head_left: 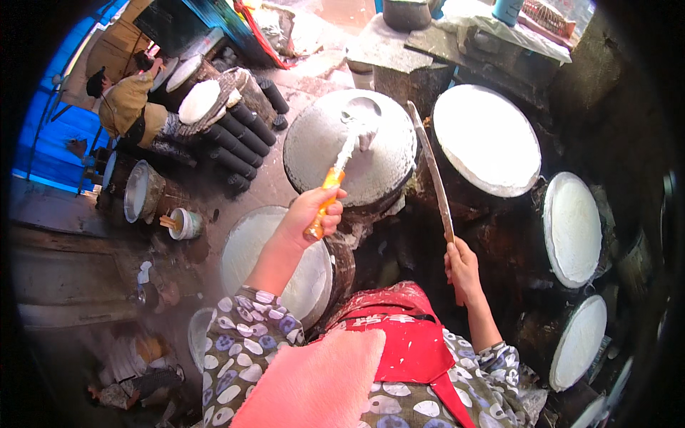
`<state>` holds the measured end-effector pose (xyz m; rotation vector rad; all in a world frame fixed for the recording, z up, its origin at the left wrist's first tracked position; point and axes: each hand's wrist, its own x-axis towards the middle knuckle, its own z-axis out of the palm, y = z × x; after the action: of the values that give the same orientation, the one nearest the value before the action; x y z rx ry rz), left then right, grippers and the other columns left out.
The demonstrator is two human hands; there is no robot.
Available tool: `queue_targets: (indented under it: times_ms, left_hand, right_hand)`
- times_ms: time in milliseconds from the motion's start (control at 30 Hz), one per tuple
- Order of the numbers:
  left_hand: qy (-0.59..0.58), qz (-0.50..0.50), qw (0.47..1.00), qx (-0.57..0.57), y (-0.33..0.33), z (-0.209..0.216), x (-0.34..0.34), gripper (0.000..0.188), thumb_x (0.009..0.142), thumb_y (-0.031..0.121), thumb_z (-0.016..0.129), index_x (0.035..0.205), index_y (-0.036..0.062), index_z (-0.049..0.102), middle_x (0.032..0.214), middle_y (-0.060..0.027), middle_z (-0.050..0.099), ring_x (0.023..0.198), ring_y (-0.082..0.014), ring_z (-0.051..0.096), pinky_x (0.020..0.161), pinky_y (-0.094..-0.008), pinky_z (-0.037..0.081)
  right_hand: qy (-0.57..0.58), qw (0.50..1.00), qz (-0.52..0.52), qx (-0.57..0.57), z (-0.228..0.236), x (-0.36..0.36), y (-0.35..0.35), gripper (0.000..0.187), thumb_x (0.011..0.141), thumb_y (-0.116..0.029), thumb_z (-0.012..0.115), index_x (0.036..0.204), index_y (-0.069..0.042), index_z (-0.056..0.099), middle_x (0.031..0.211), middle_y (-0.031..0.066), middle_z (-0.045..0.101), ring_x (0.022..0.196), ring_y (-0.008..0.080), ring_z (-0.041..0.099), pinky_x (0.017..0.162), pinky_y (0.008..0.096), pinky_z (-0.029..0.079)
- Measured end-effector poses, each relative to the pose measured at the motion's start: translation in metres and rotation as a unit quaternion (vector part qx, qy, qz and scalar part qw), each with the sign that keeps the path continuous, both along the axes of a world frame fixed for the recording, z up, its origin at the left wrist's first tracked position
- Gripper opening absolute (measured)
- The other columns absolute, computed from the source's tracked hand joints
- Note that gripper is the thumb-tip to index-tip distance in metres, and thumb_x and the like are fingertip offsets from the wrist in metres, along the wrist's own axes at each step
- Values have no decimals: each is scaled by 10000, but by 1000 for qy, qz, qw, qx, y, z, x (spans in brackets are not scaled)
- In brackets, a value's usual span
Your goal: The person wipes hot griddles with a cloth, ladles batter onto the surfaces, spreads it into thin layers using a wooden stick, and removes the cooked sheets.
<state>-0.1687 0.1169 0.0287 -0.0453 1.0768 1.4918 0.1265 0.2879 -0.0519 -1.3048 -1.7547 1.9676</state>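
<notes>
Left hand (308, 216) wrapped round the orange-handled ladle (334, 175), its head over the far-centre white-coated round pan (307, 146), right hand (464, 271) closed on the long flat blade (434, 171) beside it: I'd keep ladle low and steady, blade clear of the rim.

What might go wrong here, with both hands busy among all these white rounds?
The ladle in the left hand appears coated in white, so it might drip around the domed round.

The long stick in the right hand reaches up near the large upper-right round; a careless swing could knock its rim.

The left sleeve overlaps the near round in view, so it might brush it.
</notes>
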Motion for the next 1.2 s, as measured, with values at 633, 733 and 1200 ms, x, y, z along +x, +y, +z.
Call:
queue_targets:
  times_ms: [633, 733, 1200]
  left_hand:
    - [631, -102, 736, -224, 89, -6, 10, 322, 861, 240, 624, 1032, -19, 537, 870, -265, 636, 881, -439, 622, 771, -484, 473]
    - [644, -120, 710, -258, 95, -18, 9, 314, 863, 227, 623, 1036, -15, 522, 862, -258, 635, 870, -437, 626, 763, -495, 480]
    - [804, -115, 433, -391, 104, -59, -59, 491, 858, 202, 635, 1259, -4, 440, 961, -208, 612, 848, -372, 659, 747, -452, 530]
  right_hand:
    - [42, 997, -12, -64, -43, -65, 32, 338, 1012, -271, 424, 1285, -83, 490, 667, -15, 466, 457, 67, 439, 379, 229, 377]
    - [44, 996, 4, -75, -50, -75, 35, 337, 1012, -278, 422, 1280, -84, 488, 667, -13, 466, 458, 69, 439, 380, 231, 379]
    - [-27, 965, 92, 246, -57, -114, 33, 374, 958, -216, 454, 1277, -25, 500, 959, 266, 633, 907, 432, 613, 778, 495, 475]
